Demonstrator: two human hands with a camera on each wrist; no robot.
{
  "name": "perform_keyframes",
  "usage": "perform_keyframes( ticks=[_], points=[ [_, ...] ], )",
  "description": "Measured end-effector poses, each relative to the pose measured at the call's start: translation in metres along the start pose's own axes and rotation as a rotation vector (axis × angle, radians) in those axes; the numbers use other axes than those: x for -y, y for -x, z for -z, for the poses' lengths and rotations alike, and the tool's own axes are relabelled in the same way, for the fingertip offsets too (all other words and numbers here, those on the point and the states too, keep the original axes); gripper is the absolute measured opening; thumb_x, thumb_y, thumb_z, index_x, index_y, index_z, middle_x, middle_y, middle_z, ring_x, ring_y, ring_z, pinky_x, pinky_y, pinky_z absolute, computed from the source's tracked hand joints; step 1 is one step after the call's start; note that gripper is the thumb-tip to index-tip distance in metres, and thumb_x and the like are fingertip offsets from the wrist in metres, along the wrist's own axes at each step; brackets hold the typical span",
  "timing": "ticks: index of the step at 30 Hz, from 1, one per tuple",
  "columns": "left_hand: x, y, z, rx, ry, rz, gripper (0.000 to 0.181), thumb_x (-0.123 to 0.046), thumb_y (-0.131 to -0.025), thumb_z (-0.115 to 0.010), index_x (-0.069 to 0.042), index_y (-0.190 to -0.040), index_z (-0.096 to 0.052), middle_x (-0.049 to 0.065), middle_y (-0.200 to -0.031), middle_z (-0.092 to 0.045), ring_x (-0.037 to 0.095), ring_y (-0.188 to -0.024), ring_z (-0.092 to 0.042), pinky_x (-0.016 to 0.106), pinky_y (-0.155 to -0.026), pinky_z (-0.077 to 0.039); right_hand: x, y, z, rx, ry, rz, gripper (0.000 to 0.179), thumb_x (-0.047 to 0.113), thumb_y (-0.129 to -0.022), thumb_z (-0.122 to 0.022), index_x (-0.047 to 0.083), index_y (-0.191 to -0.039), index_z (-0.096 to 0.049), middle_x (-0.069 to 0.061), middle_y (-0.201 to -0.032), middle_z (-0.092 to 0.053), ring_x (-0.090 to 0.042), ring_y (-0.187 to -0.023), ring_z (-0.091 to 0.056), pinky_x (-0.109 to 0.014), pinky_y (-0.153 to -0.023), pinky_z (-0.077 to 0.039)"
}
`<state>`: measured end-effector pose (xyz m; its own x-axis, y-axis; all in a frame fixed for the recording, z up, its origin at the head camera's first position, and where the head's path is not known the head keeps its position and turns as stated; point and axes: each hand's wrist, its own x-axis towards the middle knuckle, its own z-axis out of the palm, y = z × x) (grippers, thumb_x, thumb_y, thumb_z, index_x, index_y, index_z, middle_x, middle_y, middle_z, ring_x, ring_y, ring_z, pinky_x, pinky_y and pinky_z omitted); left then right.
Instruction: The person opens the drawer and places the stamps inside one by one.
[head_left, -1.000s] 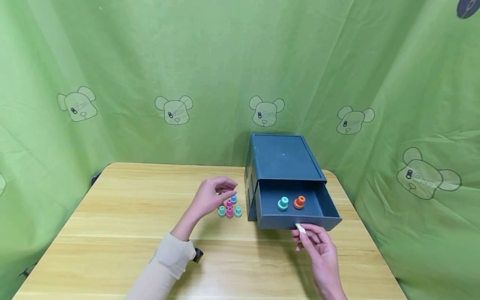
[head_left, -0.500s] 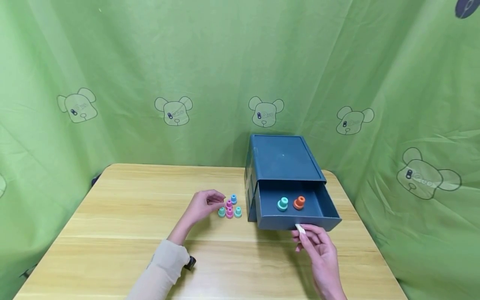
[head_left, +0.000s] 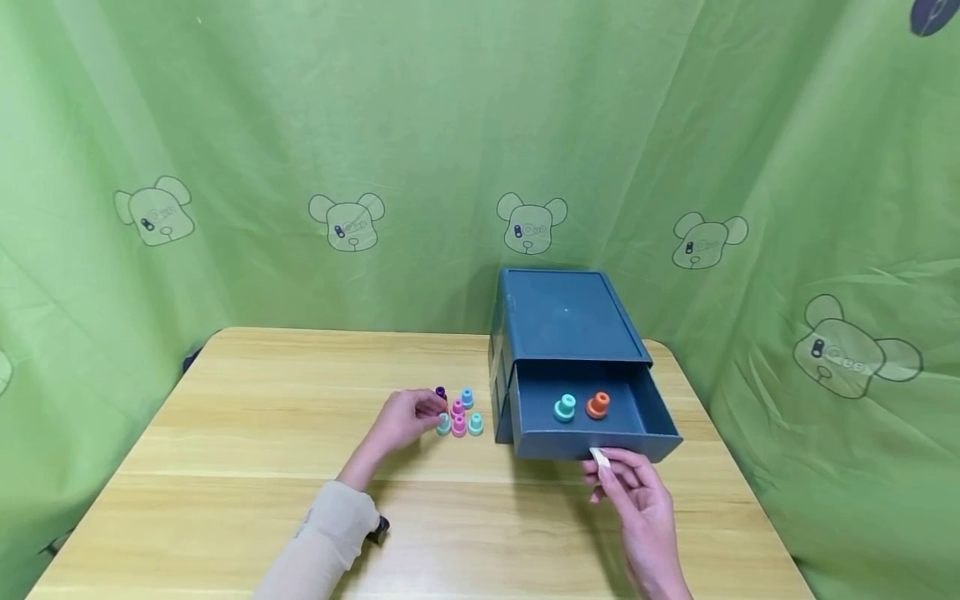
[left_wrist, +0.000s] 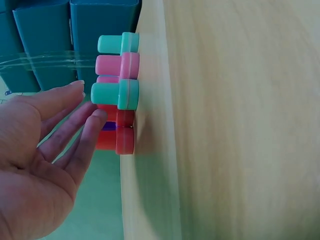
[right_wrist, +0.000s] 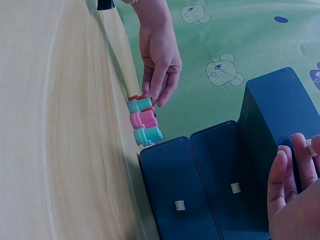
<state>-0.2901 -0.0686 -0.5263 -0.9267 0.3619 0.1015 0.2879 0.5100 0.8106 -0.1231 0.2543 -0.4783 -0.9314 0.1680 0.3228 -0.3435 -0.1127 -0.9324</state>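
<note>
In the head view my left hand point(head_left: 401, 421) is at a cluster of small flanged, peg-shaped pieces on the table. The left wrist view shows its thumb and fingers apart, fingertips right at a teal piece point(left_wrist: 105, 94) and red pieces point(left_wrist: 125, 141). Also in the cluster are pink pieces point(head_left: 458, 427), a blue one point(head_left: 467, 397) and a dark purple one point(head_left: 440, 392). My right hand point(head_left: 639, 504) pinches the white pull tab point(head_left: 600, 457) of the pulled-out drawer point(head_left: 547, 443). Inside it stand a teal piece point(head_left: 566, 407) and an orange piece point(head_left: 597, 405).
The dark blue cabinet point(head_left: 566, 312) stands at the back right of the wooden table point(head_left: 255, 433). Two further drawer fronts point(right_wrist: 172, 175) with white tabs show in the right wrist view. A green curtain point(head_left: 427, 125) hangs behind and at both sides.
My left hand has moved left and down toward the near side of the cluster, uncovering the blue and purple pieces. The right hand and drawer stay practically where they were.
</note>
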Motion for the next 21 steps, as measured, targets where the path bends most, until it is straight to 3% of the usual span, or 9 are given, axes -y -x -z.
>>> perform_keyframes(
  ticks=[10,21],
  points=[
    [0.0004,-0.0027,-0.0087,0.003,-0.103,-0.008,0.018,-0.005,-0.089,-0.078,-0.005,-0.107,-0.076,0.003,-0.094,-0.075,0.013,-0.085,-0.068,0.030,-0.081,-0.061,-0.0002,-0.0003,0.0000,0.005,-0.007,0.005,0.019,-0.009,-0.103,-0.052,-0.013,-0.122,-0.055,-0.015,-0.104,-0.077,-0.016,-0.086,-0.074,-0.026,-0.064,-0.059],
    [-0.0013,-0.0032,-0.0090,-0.014,-0.114,0.007,0.020,-0.004,-0.090,-0.077,-0.005,-0.110,-0.076,0.003,-0.095,-0.075,0.012,-0.086,-0.068,0.031,-0.083,-0.061,0.0005,-0.0005,-0.0001,-0.006,0.002,-0.006,0.019,-0.008,-0.103,-0.053,-0.012,-0.121,-0.056,-0.013,-0.103,-0.077,-0.015,-0.086,-0.073,-0.026,-0.064,-0.059]
  ],
)
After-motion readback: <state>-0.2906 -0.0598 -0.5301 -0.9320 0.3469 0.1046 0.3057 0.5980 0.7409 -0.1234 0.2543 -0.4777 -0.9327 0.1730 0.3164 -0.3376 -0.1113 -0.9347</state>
